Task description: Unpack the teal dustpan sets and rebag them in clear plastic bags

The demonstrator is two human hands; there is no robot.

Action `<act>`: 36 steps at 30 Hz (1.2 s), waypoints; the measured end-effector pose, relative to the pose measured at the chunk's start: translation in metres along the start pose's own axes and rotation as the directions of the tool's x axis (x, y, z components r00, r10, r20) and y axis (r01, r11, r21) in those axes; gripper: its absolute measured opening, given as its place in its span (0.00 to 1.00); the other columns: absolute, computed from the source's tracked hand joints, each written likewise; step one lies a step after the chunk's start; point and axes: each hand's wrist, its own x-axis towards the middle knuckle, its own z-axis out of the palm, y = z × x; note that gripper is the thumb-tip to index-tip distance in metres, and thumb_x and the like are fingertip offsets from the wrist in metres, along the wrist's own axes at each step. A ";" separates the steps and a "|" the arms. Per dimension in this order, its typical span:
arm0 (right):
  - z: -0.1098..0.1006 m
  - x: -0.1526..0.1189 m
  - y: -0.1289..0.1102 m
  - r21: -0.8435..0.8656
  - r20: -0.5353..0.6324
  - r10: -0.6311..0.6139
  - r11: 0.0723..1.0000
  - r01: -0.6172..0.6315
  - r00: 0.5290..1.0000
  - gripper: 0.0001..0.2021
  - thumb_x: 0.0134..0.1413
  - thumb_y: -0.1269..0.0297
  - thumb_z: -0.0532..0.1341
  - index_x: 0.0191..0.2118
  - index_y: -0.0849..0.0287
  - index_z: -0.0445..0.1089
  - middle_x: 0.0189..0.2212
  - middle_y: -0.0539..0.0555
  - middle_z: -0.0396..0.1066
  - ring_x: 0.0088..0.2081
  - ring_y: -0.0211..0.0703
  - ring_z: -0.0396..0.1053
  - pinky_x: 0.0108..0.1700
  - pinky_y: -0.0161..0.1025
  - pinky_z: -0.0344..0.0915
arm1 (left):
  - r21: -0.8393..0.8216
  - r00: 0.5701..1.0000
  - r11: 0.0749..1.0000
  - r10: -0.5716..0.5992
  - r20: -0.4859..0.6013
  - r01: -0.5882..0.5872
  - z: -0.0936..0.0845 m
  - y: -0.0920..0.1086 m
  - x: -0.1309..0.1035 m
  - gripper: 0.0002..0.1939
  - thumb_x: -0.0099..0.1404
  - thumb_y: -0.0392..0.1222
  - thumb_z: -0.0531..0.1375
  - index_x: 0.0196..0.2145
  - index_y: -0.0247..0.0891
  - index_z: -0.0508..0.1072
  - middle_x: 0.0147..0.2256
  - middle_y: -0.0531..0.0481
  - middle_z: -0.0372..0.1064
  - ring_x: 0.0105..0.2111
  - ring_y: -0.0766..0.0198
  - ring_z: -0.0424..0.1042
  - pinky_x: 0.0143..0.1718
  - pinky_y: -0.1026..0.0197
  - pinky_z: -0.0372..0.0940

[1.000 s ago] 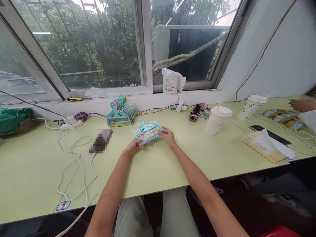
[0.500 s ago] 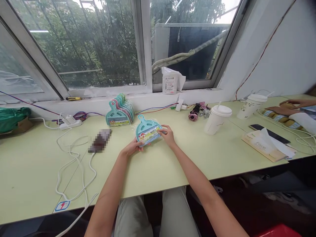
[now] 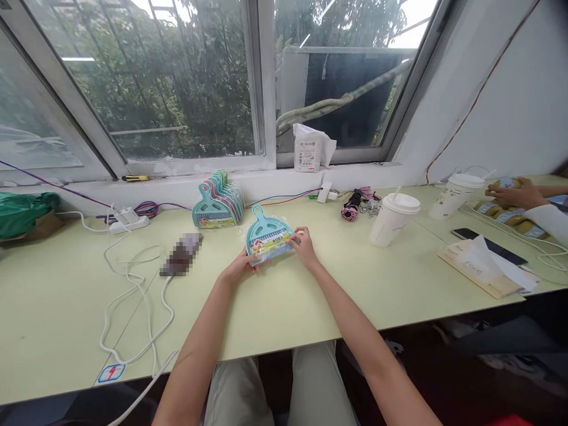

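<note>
A teal mini dustpan-and-brush set in clear plastic wrap is tilted up above the table, its handle pointing away from me. My left hand grips its lower left corner, thumb on the front and fingers behind. At the right edge my right hand pinches the wrap between thumb and fingers. Just behind, to the left, a row of similar wrapped dustpan sets in teal and pink stands against the wall.
White cables and a pixelated phone-like object lie at left, near a power strip. To the right are a lidded cup, a tissue pack and a dark phone. Another person's hands handle yellowish rolls at far right.
Both my hands keep their hold on the dustpan set, which hardly moves. The view shifts slightly. At far right, the other person's hands have lifted one yellowish roll.
</note>
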 end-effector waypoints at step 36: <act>-0.002 -0.001 0.000 0.355 0.164 0.322 0.863 -0.361 0.932 0.31 0.32 0.60 0.70 0.49 0.56 0.68 0.41 0.54 0.73 0.36 0.44 0.71 0.40 0.44 0.70 | 0.153 0.999 0.987 0.038 0.004 -0.038 0.004 0.006 -0.007 0.37 0.54 0.53 0.66 0.55 0.36 0.55 0.37 0.38 0.74 0.18 0.70 0.66 0.20 0.67 0.57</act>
